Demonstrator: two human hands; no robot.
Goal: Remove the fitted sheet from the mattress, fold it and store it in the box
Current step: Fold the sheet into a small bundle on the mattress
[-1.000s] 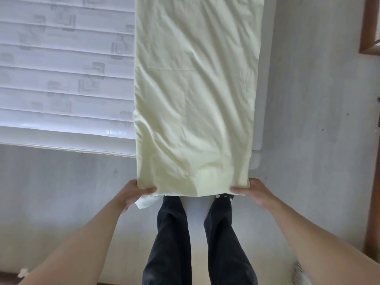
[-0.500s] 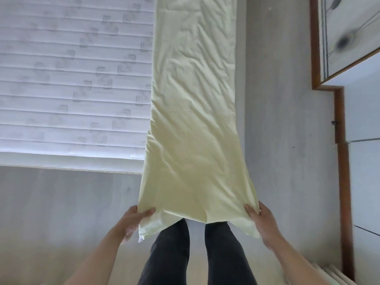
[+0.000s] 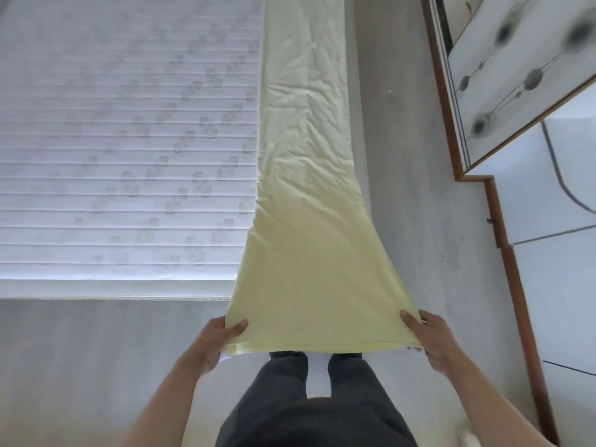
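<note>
Sheet (image 3: 309,201) runs lengthwise away from the person along the mattress (image 3: 122,140) edge, its near corners pinched by left hand (image 3: 216,341) and right hand (image 3: 430,341).

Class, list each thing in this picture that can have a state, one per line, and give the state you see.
fitted sheet: off the mattress, folded into a long strip, near end lifted
mattress: bare
left hand: grips the sheet's near left corner
right hand: grips the sheet's near right corner
wardrobe door: closed as far as it shows
</note>
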